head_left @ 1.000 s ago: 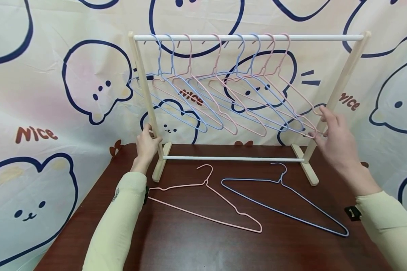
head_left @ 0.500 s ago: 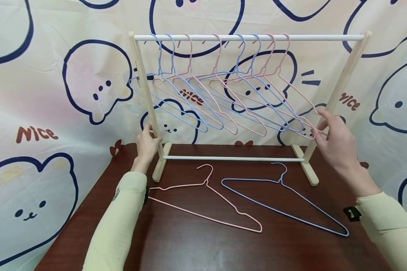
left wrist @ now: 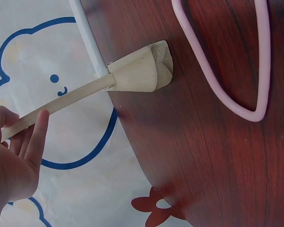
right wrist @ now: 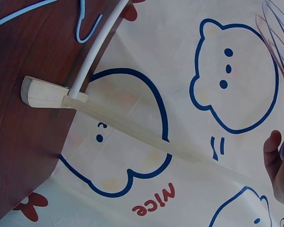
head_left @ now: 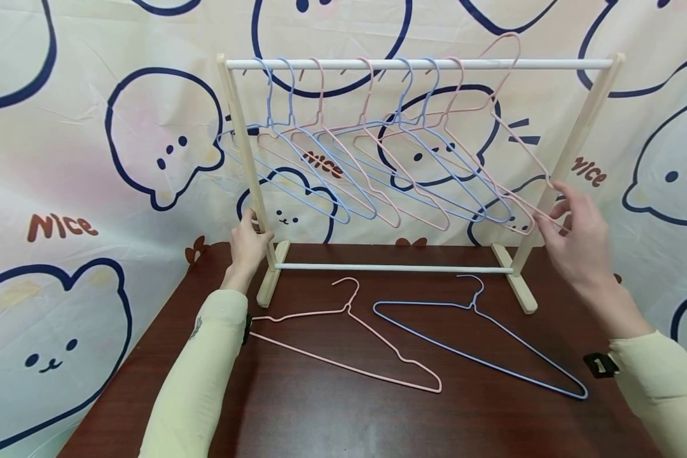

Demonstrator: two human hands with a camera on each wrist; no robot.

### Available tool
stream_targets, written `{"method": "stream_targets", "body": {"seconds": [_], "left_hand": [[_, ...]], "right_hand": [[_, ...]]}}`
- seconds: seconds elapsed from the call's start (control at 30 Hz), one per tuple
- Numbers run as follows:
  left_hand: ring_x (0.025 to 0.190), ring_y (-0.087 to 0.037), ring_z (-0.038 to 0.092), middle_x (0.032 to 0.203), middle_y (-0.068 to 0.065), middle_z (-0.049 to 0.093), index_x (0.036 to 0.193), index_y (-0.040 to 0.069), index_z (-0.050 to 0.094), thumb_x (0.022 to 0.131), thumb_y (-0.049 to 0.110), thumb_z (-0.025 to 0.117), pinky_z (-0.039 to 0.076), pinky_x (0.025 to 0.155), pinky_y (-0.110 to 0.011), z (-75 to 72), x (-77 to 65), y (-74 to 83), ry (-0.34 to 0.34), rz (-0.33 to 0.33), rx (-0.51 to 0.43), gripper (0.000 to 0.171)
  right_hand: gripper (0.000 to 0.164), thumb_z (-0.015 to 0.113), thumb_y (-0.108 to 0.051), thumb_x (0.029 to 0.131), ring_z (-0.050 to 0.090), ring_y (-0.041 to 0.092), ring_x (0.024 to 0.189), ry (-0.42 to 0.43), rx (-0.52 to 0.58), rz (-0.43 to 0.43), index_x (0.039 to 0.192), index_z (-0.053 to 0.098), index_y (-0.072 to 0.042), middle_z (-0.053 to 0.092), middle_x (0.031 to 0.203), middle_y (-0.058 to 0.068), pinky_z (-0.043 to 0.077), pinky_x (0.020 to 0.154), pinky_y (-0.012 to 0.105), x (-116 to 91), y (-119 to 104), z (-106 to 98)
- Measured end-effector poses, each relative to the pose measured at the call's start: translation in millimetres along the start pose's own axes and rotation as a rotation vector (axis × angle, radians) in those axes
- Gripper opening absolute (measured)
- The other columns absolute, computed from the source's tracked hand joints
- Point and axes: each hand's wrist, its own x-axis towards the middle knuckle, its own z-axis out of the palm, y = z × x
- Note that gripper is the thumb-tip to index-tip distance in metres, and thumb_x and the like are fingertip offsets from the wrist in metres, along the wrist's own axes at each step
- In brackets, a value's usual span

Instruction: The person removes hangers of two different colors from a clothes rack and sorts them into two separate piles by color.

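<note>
A small wooden rack [head_left: 249,159] with a white top rail [head_left: 549,63] stands on a dark wooden table [head_left: 332,413]. Several pink and blue wire hangers [head_left: 343,184] hang from the rail. My left hand [head_left: 247,243] grips the rack's left post [left wrist: 61,101] near its base. My right hand [head_left: 572,235] pinches the lower corner of the rightmost pink hanger [head_left: 512,137], whose hook [head_left: 506,41] is lifted above the rail. A pink hanger [head_left: 349,343] and a blue hanger [head_left: 481,343] lie flat on the table in front of the rack.
A cartoon-printed cloth [head_left: 91,159] hangs behind and to both sides. The rack's feet [head_left: 271,283] and lower white rod [head_left: 395,268] sit near the table's back edge. The right post [right wrist: 146,139] slants beside my right hand.
My right hand raised the rightmost pink hanger up and to the right, lifting its hook above the rail. The left hand and the hangers on the table stayed still.
</note>
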Motion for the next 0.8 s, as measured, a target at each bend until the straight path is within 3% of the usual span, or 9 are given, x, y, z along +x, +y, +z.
{"method": "stream_targets", "body": {"seconds": [0.23, 0.37, 0.47, 0.63, 0.8], "left_hand": [[0.097, -0.041, 0.07, 0.11, -0.024, 0.069, 0.118, 0.005, 0.049, 0.092, 0.007, 0.062, 0.06, 0.078, -0.053, 0.0, -0.5, 0.7, -0.002, -0.006, -0.005, 0.029], [0.097, -0.041, 0.069, 0.109, -0.024, 0.069, 0.118, 0.005, 0.049, 0.092, 0.007, 0.062, 0.06, 0.078, -0.053, 0.3, -0.5, 0.5, -0.002, -0.003, -0.016, 0.029], [0.096, -0.041, 0.069, 0.109, -0.024, 0.069, 0.117, 0.005, 0.049, 0.092, 0.007, 0.062, 0.06, 0.078, -0.053, -0.6, -0.1, 0.8, -0.001, -0.002, -0.016, 0.029], [0.097, -0.041, 0.069, 0.109, -0.024, 0.069, 0.118, 0.005, 0.049, 0.092, 0.006, 0.063, 0.06, 0.079, -0.052, -1.3, -0.3, 1.0, 0.001, -0.004, -0.014, 0.029], [0.097, -0.041, 0.069, 0.109, -0.024, 0.068, 0.119, 0.005, 0.049, 0.092, 0.007, 0.063, 0.06, 0.078, -0.053, -1.6, -0.9, 1.1, -0.005, -0.003, -0.024, 0.03]], "right_hand": [[0.058, 0.071, 0.003, 0.085, 0.034, -0.009, 0.066, 0.033, 0.037, 0.047, 0.139, 0.053, -0.007, 0.054, 0.086, 0.007, 0.026, 0.061, 0.003, -10.6, -6.3, -9.3], [0.057, 0.071, 0.008, 0.083, 0.032, -0.013, 0.062, 0.07, 0.047, 0.058, 0.136, 0.055, -0.002, 0.046, 0.089, -0.013, 0.025, 0.06, 0.001, -15.9, -8.5, -14.5], [0.057, 0.072, 0.007, 0.082, 0.033, -0.015, 0.061, 0.072, 0.046, 0.062, 0.136, 0.055, -0.003, 0.042, 0.092, -0.021, 0.026, 0.06, 0.001, -20.4, 0.3, -14.8], [0.061, 0.075, 0.005, 0.08, 0.037, -0.016, 0.066, 0.054, 0.047, 0.066, 0.137, 0.057, -0.007, 0.046, 0.088, -0.018, 0.029, 0.066, 0.003, -32.3, 4.7, -15.5], [0.062, 0.077, 0.004, 0.079, 0.041, -0.022, 0.069, 0.024, 0.055, 0.082, 0.136, 0.057, -0.007, 0.048, 0.087, -0.016, 0.032, 0.07, -0.004, -46.7, 3.2, -15.7]]}}
